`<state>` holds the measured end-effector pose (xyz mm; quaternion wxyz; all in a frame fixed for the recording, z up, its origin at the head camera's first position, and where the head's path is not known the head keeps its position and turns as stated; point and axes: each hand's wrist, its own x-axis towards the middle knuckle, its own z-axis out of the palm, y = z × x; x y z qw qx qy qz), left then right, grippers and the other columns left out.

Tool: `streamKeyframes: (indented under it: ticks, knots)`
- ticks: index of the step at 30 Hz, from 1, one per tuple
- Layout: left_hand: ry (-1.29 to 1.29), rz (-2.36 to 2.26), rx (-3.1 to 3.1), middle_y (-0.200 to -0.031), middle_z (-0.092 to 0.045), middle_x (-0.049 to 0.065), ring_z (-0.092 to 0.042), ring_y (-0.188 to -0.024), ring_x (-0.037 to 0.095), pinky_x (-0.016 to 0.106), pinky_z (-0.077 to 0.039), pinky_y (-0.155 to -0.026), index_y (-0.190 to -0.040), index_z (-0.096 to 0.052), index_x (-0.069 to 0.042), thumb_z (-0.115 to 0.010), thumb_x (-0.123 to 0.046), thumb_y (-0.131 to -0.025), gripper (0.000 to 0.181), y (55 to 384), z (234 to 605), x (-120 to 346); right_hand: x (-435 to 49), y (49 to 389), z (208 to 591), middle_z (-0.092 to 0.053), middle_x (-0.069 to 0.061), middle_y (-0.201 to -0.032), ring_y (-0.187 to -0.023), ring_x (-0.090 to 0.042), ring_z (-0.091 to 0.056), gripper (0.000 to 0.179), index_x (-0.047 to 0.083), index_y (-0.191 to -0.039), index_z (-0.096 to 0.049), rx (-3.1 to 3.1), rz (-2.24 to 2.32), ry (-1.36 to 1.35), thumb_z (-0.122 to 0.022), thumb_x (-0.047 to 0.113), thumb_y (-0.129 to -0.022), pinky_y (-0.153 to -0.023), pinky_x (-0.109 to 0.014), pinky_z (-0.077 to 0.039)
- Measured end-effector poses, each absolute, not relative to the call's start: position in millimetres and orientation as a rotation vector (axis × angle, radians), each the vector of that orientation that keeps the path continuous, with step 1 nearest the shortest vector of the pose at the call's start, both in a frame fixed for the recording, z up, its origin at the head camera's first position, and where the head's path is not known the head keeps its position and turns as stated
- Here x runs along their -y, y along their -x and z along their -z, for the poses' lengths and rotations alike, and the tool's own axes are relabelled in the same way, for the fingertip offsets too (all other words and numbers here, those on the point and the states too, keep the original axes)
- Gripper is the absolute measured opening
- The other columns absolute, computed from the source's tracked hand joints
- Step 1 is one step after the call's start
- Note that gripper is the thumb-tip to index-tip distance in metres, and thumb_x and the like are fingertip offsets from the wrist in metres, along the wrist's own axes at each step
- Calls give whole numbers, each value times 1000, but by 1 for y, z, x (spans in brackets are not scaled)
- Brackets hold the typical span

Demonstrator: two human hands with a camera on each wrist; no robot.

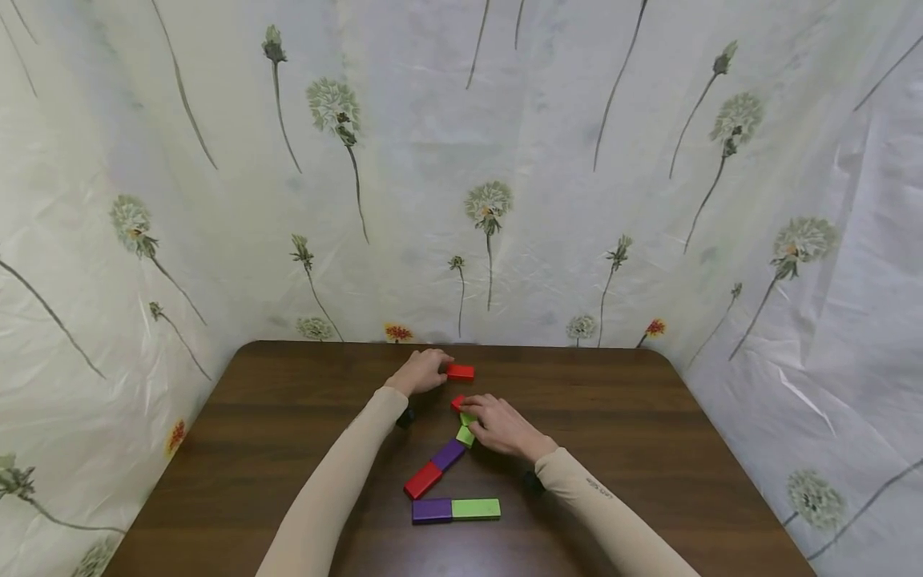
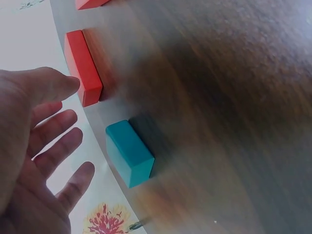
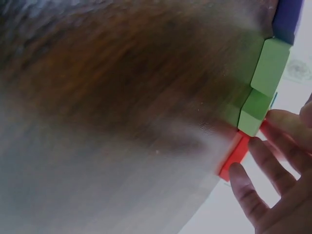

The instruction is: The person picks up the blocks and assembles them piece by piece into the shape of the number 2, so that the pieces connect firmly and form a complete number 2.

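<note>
In the head view my left hand [image 1: 421, 372] reaches to the left end of a red block [image 1: 461, 373] near the table's back edge. Its thumb overlaps the end of that red block [image 2: 84, 68] in the left wrist view, with the other fingers spread apart. A teal block [image 2: 129, 153] lies near those fingers. My right hand [image 1: 505, 426] is over the top of a bent row of blocks. Its loosely bent fingertips [image 3: 239, 170] are at a red block [image 3: 235, 156] and a green block [image 3: 253, 109]; whether they press is unclear.
The row runs on toward the front with another green block [image 1: 465, 436], a purple block [image 1: 449, 454] and a red block [image 1: 423, 480]. Nearer stand a purple block [image 1: 432, 511] and a green block [image 1: 476, 509], end to end. A flowered curtain [image 1: 418, 264] surrounds the wooden table [image 1: 613, 393].
</note>
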<state>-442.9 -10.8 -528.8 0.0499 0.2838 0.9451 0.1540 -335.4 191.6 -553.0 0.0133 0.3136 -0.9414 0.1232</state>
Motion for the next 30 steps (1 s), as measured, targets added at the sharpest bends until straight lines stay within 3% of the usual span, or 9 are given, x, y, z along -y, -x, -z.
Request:
streamKeyframes:
  ticks: [17, 30]
  knots:
    - [-861, -351, -2911, -139, -54, 7, -47, -131, 26, 53, -30, -110, -135, -57, -13, -59, -25, -96, 41, 439, 530, 5, -192, 335, 552, -54, -6, -138, -126, -26, -49, 39, 14, -135, -58, 2957, -408, -972, -49, 21, -98, -100, -50, -41]
    - [-900, -304, -2984, -124, -62, 4, -52, -121, 25, 50, -37, -103, -121, -68, -13, -64, -31, -92, 34, 437, 530, 3, -190, 335, 554, -54, -7, -138, -127, -27, -48, 39, 12, -134, -58, 2940, -401, -973, -51, 19, -96, -100, -52, -40]
